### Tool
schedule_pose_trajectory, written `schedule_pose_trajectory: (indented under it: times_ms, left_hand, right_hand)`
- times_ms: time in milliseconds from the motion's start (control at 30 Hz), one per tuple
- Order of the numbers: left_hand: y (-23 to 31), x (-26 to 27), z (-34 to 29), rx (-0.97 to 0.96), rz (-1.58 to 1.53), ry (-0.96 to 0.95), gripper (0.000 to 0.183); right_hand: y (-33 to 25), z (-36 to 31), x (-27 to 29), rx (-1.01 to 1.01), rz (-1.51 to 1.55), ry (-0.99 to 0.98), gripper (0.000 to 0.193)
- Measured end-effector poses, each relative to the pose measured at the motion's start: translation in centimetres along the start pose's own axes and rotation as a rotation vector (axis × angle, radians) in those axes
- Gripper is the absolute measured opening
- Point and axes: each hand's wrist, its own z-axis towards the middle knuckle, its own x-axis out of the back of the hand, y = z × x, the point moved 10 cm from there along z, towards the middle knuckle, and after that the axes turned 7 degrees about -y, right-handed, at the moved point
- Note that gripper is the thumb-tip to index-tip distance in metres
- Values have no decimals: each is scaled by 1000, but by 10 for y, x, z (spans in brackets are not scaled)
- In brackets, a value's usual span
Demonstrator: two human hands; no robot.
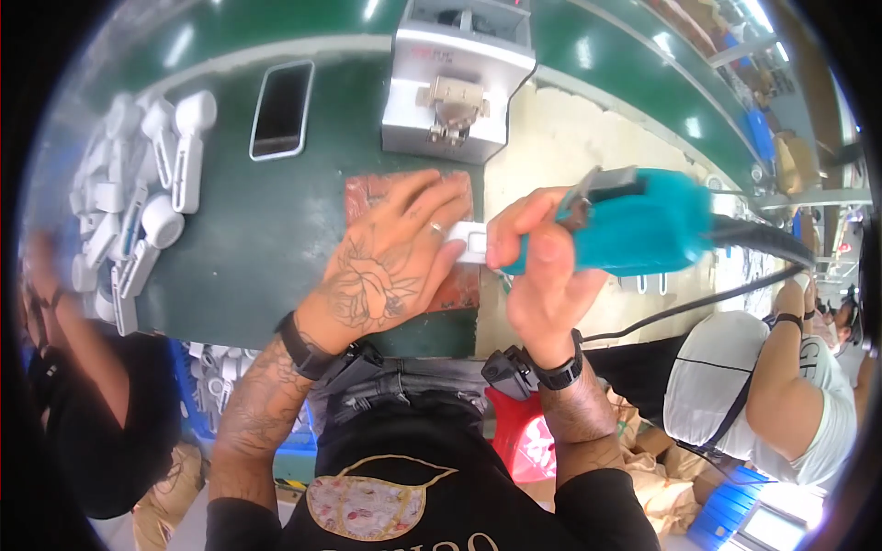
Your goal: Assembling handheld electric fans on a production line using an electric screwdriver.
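My left hand, tattooed and wearing a ring, bends over a worn red-brown pad on the bench. Under and beside its thumb it holds a white plastic part; only one end with a small rectangular outline shows, the rest is hidden. My right hand is closed around a teal corded power tool, held sideways just right of the pad. Its fingertips meet the right end of the white part. The tool's working tip is hidden by my fingers, so its exact kind cannot be made out.
White round-headed plastic pieces lie piled at the left. A phone and a grey metal machine stand beyond my hands. A black cable runs off right. Other people sit at both sides; a blue crate is below the bench.
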Motion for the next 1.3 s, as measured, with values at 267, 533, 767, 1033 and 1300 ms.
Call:
schedule_pose_trajectory:
  times_ms: [267, 533, 767, 1033, 1300]
  left_hand:
    - [17, 7, -19, -99, 137, -13, 45]
    - [-2, 11, -22, 155, -35, -164, 33]
    - [-77, 35, -87, 657, -1166, 314, 43]
    - [-137, 55, -143, 746, -993, 693, 48]
    - [-152, 45, -164, 865, -806, 646, 33]
  right_hand:
    - [-14, -17, 63, 73, 218, 445, 45]
    - [-37, 25, 120, 367, 242, 642, 37]
    - [27, 20, 131, 109, -96, 639, 23]
    - [46, 22, 79, 133, 1, 338, 40]
    - [43, 18, 69, 122, -26, 294, 53]
